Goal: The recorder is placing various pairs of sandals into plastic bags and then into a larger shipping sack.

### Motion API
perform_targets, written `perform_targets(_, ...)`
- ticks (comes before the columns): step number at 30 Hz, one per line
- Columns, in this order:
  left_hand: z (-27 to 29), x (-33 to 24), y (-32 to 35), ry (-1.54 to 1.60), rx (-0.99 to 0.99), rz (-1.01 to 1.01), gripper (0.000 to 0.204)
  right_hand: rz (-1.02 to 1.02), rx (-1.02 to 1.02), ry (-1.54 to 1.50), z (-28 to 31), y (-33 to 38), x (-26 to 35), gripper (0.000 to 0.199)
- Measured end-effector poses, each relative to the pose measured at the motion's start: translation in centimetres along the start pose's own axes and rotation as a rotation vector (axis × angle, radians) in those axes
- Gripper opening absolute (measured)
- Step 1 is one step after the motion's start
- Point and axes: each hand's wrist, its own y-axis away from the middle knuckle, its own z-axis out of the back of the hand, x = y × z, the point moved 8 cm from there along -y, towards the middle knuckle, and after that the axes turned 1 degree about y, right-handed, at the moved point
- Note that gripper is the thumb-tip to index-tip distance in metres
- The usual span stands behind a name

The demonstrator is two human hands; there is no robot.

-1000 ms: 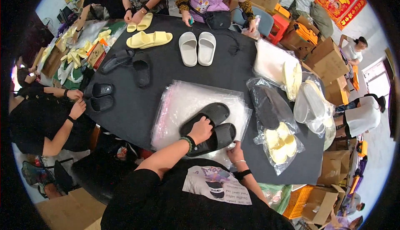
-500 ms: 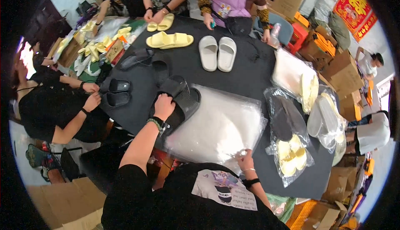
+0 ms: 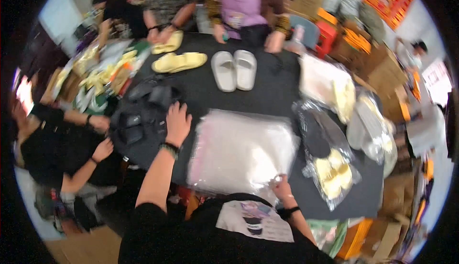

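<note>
A stack of clear plastic bags (image 3: 241, 151) lies flat on the black table in front of me. My right hand (image 3: 282, 187) pinches the near right corner of the bags. Just left of the stack, my left hand (image 3: 178, 123) rests low over the table with its fingers stretched out. Beside its fingertips is a cluster of black slippers (image 3: 162, 96), blurred and hard to tell apart against the dark tabletop. Farther off stand a pair of light grey slippers (image 3: 223, 71) and some pale yellow slippers (image 3: 179, 62).
On the right lie bagged black slippers (image 3: 318, 132), bagged yellow slippers (image 3: 332, 174) and bagged grey slippers (image 3: 366, 125). A co-worker (image 3: 43, 149) sits at the left, hands by the black slippers. Others stand across the table. Cardboard boxes (image 3: 382, 72) pile up at the right.
The black slippers under my left hand have moved left, off the edge of the bag stack, and that hand's fingers have spread. My right hand stays at the bags' corner. The whole view has shifted.
</note>
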Motion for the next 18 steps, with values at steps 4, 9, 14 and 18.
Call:
perform_targets(4, -3.5, -12.5, 9.6, 0.268, 0.312, -0.294, 0.053, -0.392, 0.229, -0.358, 0.4, -1.7, -0.1, 0.052)
perform_targets(9, -8.2, -16.9, 16.9, 0.312, 0.604, -0.320, 0.053, -0.325, -0.366, -0.078, 14.1, -5.7, -2.2, 0.016)
perform_targets(14, -9.4, -17.2, 17.4, 0.294, 0.603, -0.382, 0.054, -0.456, -0.433, 0.178, 22.1, -8.2, -6.8, 0.068)
perform_targets(18, -10.5, -17.4, 17.5, 0.262, 0.711, -0.344, 0.053, -0.561, -0.030, 0.510, 19.7, -10.5, -8.7, 0.115)
